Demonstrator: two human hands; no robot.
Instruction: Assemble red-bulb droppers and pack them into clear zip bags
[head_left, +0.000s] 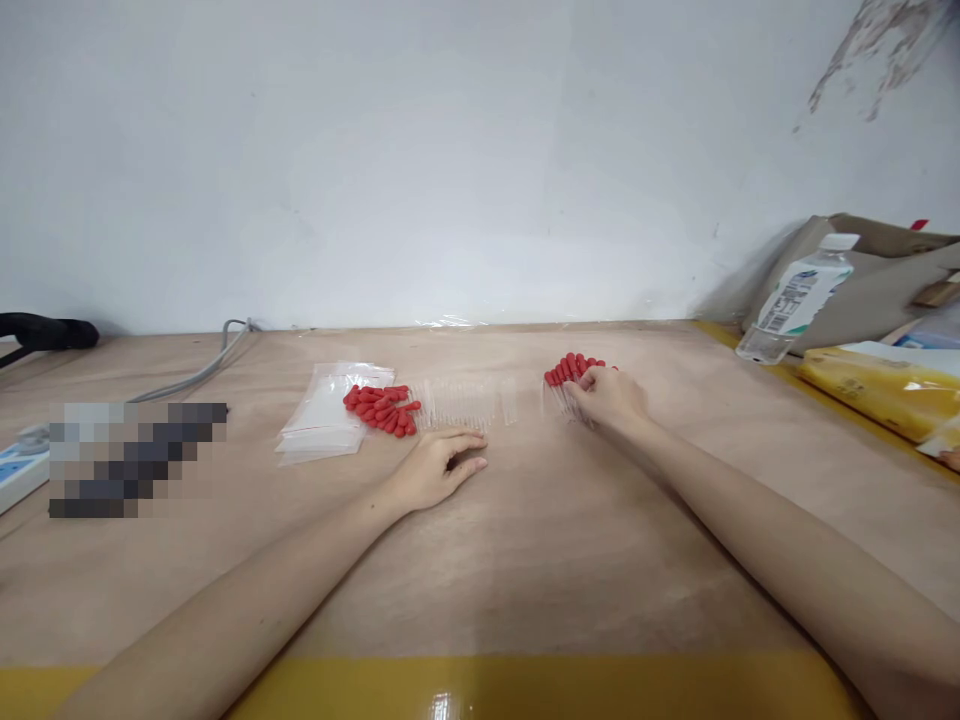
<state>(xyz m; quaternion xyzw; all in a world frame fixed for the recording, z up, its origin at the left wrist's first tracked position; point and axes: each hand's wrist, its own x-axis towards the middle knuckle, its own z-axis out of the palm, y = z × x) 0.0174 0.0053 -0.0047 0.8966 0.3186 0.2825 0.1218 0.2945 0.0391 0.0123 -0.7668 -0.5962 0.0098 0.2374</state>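
Note:
My right hand [611, 395] is closed around a bunch of clear droppers with red rubber bulbs [574, 367], held just above the wooden table. My left hand [442, 465] lies on the table with fingers stretched toward a loose row of clear droppers [461, 402]; it holds nothing. The red bulbs of that row [382, 408] form a pile to the left. Beside the pile lies a stack of clear plastic bags [322, 415].
A plastic water bottle [799, 295] leans against a cardboard box [877, 265] at the right. A yellow packet [877, 385] lies in front of it. A grey cable [199, 372] and a white power strip [19, 465] sit at the left. Yellow tape [480, 685] lines the near edge.

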